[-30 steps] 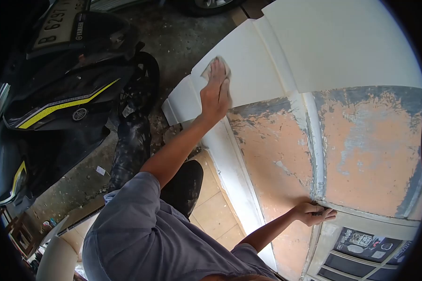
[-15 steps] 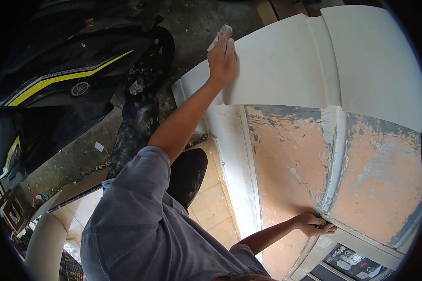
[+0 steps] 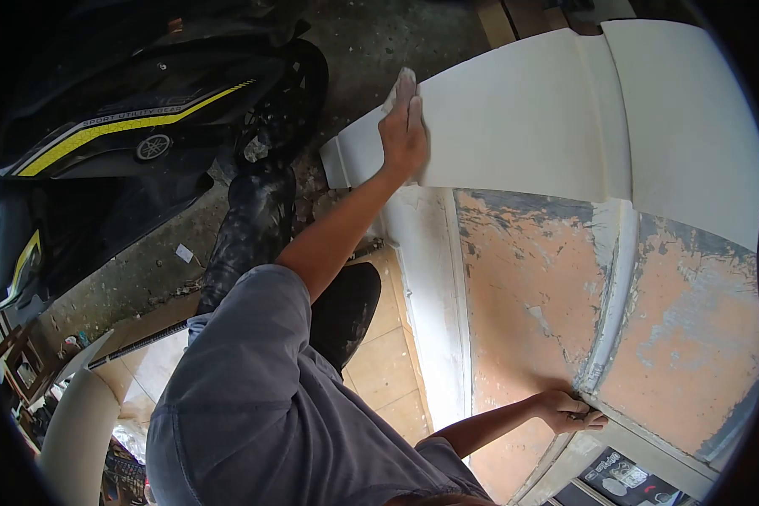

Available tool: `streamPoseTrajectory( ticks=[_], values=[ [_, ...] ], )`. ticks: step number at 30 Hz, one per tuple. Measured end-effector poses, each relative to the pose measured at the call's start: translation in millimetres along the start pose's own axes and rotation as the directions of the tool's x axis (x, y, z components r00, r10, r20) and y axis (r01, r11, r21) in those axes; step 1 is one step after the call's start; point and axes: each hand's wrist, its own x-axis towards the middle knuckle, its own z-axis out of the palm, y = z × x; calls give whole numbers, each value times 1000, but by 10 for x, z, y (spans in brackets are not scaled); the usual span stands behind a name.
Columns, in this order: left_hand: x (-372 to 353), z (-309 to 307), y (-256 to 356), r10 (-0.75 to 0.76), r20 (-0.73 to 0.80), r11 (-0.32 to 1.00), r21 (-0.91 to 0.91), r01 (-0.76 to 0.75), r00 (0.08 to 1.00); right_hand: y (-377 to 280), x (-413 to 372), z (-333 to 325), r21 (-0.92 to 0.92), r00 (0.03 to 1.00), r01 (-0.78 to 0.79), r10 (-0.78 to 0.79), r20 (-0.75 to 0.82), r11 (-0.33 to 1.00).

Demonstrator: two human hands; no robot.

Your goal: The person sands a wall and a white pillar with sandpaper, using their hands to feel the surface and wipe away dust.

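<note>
My left hand (image 3: 405, 139), its fingers long and close together, presses against the left part of a smooth white curved panel (image 3: 514, 118). A whitish piece (image 3: 389, 103), too hidden to identify, shows beside its fingers. Lower right, my right hand (image 3: 569, 411) has its fingers bent at the seam where a worn orange surface (image 3: 523, 295) meets a pale frame (image 3: 569, 460). Something small and dark shows among those fingers, but I cannot make it out. Gray filler and scraped patches mark the orange surface.
A black motorcycle (image 3: 135, 126) with a yellow stripe stands at the left. My dark-clad legs (image 3: 249, 207) are beside it. A pale curved part (image 3: 80, 434) lies at the lower left. Below the frame is a dark printed sheet (image 3: 620, 476). Tan floor tiles (image 3: 384, 363) show between my arms.
My left hand has moved slightly down along the white panel, and less of the whitish piece shows. My right hand stays at the seam. The whole view has shifted a little.
</note>
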Motion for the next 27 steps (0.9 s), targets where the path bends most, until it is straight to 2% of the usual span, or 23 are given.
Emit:
streamPoseTrajectory(
  ticks=[2, 3, 5, 6, 8, 9, 11, 12, 13, 14, 15, 16, 17, 19, 22, 24, 27],
  values=[
    [-533, -60, -76, -27, 31, 999, 34, 26, 999, -39, -15, -3, -4, 999, -47, 47, 0, 999],
    [-817, -140, -138, -30, 124, 999, 25, 27, 992, -50, -30, 21, 3, 998, -58, 58, -1, 998],
    [-891, -106, -184, 5, 94, 1000, 8, -6, 996, -30, -38, 16, -4, 993, -113, 113, -19, 994],
    [-808, -122, -123, -6, 104, 1000, 15, 4, 995, -43, -25, 17, -11, 998, -67, 67, -14, 998],
    [-385, -90, 48, -309, 144, 951, 48, 305, 940, -22, -22, 8, -1, 999, -46, 46, 11, 999],
    [-186, -27, -33, -313, 149, 950, 48, 310, 938, -15, -19, 0, 20, 999, -34, 33, 14, 999],
    [152, 45, -177, -268, 85, 963, 15, 268, 960, -8, -23, -25, -11, 1000, -20, 21, 23, 1000],
    [93, 5, -127, -220, 128, 975, 14, 220, 967, -22, -20, -35, -19, 1000, -21, 21, 21, 1000],
    [-83, 11, -69, -100, 61, 995, 26, 99, 993, -22, -24, -10, -26, 1000, -25, 25, 11, 999],
    [-331, 26, -25, 32, -2, 999, 44, -32, 999, 11, -61, 14, 67, 992, -122, 124, -19, 990],
    [-640, -16, 53, 27, 99, 999, -28, -24, 995, 31, -104, 34, 162, 974, -215, 224, -40, 963],
    [-883, -44, 154, 147, 161, 988, -66, -138, 976, 30, -119, 32, 174, 964, -252, 262, -37, 952],
    [-925, -48, 297, 155, 183, 987, -62, -146, 971, 23, -114, 43, 165, 965, -249, 259, -43, 954],
    [-699, 28, 398, 170, 138, 983, -92, -159, 976, 46, -44, 11, -41, 1000, 2, -2, -9, 999],
    [90, 123, 887, 254, 128, 960, -155, -233, 959, 42, -61, -14, -23, 1000, -29, 29, -6, 999],
    [462, 193, 1230, 393, 184, 912, -200, -357, 901, 65, -69, -11, 1, 999, -44, 44, -7, 999],
    [-41, 143, 1039, 488, 183, 870, -186, -457, 854, 30, -78, 6, 25, 992, -114, 115, -42, 993]
  ],
)
